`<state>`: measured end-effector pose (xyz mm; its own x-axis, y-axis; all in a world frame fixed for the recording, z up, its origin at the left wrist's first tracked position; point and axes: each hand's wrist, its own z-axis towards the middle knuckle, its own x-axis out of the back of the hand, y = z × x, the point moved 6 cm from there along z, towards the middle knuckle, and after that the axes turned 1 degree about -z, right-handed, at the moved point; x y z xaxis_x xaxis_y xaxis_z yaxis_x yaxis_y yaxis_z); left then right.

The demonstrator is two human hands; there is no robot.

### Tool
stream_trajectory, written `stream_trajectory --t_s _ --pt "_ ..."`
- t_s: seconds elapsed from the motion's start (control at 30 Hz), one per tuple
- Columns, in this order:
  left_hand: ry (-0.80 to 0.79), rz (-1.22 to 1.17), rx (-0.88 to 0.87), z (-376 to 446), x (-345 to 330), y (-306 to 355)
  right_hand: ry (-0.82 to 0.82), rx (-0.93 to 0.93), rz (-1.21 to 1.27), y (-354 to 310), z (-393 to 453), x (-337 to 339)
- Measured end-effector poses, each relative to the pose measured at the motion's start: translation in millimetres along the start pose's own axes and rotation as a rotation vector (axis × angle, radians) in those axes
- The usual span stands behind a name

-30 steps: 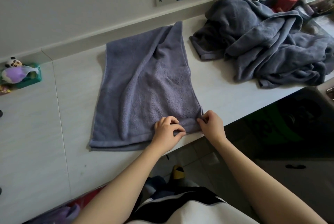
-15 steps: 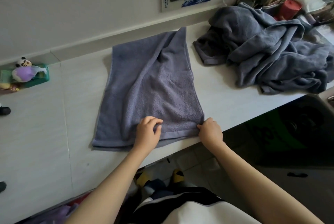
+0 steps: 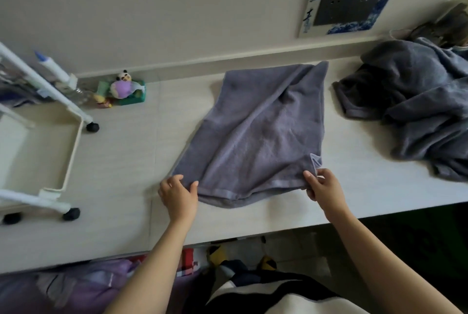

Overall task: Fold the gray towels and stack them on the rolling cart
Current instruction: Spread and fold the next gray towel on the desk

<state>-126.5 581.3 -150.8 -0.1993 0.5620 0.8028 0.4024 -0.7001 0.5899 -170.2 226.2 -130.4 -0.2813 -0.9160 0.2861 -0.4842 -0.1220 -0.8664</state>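
A person's left hand [image 3: 178,193] pinches the near left corner of a half-folded gray towel [image 3: 255,136] on a pale counter [image 3: 126,161]; the right hand [image 3: 324,189] grips the near right corner, lifted slightly off the surface; a heap of unfolded gray towels [image 3: 415,111] lies beyond and right of the right hand; the white rolling cart [image 3: 50,141] stands well left of the left hand.

I count one gray towel [image 3: 255,134] spread flat on the counter and one heap of gray towels [image 3: 415,103] whose number I cannot tell. I see one rolling cart [image 3: 43,151] with three black casters visible, one panda figurine [image 3: 123,76], one wall outlet plate [image 3: 347,5], and two hands.
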Motion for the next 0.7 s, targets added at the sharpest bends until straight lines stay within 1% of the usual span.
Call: stream_trajectory --t_s 0.13,0.3,0.4,0.5,0.7 --pt "0.049 -0.161 0.094 15.0 13.6 -8.9 0.037 -0.009 -0.003 4.9 5.7 -6.8" --pt "0.010 -0.143 0.182 35.2 17.4 -16.3 0.072 -0.048 -0.025 18.3 8.1 -6.3" --pt "0.005 -0.153 0.219 38.5 18.5 -16.8 0.093 -0.074 0.011 27.3 7.4 -4.0" --pt "-0.054 -0.127 0.246 40.6 17.0 -19.4 0.101 -0.089 0.041 32.6 7.6 -2.5" --pt "-0.226 0.022 0.255 47.7 16.4 -18.8 0.117 -0.089 0.078 35.4 7.5 -4.1"
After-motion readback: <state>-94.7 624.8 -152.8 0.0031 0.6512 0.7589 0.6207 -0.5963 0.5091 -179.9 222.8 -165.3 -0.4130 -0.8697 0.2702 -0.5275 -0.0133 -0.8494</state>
